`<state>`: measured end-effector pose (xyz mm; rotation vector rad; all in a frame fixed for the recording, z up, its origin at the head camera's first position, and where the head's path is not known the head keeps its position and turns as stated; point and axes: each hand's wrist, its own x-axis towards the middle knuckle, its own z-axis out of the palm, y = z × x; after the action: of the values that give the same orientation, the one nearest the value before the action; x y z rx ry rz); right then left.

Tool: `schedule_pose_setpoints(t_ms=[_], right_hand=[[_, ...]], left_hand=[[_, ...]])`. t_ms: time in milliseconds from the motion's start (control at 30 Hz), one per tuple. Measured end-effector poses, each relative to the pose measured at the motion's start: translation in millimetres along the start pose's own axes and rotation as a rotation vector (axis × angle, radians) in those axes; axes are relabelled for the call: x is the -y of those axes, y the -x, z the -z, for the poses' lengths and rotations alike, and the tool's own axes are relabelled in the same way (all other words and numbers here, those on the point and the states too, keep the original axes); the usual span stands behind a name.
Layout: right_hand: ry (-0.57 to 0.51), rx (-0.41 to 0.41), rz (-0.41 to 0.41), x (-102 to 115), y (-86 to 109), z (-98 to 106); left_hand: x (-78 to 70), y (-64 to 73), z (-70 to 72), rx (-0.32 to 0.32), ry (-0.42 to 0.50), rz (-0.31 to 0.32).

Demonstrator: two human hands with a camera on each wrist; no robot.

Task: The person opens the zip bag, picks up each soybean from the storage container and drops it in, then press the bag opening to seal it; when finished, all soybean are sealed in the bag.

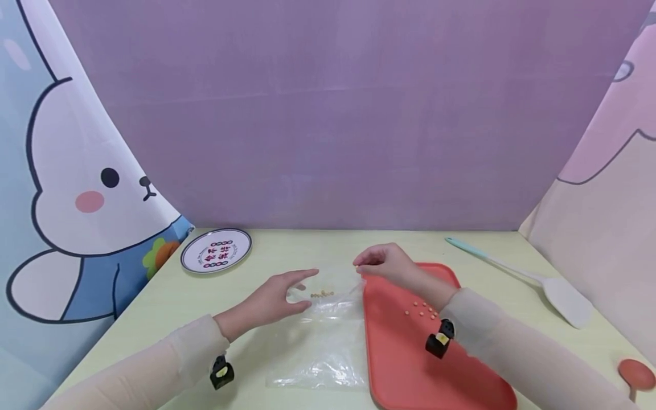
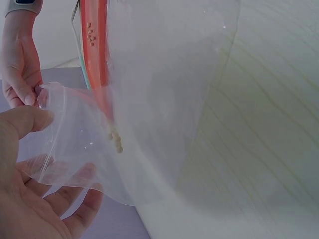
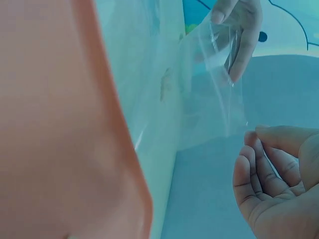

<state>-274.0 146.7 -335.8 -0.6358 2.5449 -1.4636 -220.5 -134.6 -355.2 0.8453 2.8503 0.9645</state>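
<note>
A clear zip plastic bag lies toward me, its mouth end raised off the table. Several small, round, tan beans sit in a row inside it. At the mouth's right corner, the thumb and index finger of my right hand pinch the plastic; its other fingers curl loosely in the right wrist view. My left hand is at the left side of the mouth, thumb and fingers spread apart. In the left wrist view, some of its fingers show through the film.
Right of the bag lies a red tray with several loose beans on it, under my right forearm. A patterned plate is at the back left. Along the right are a white spatula and a red spoon.
</note>
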Motion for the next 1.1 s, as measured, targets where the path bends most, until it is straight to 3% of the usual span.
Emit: schedule_pose_setpoints(t_ms=[500,1100], right_hand=[[0.025,0.054,0.096,16,-8.0,-17],[0.073,0.011,0.019,-2,2.6,5]], left_hand=[[2.1,-1.1,-1.5,-0.008,0.003,-0.008],[1.1,0.4,-1.8,-0.009,0.005,0.004]])
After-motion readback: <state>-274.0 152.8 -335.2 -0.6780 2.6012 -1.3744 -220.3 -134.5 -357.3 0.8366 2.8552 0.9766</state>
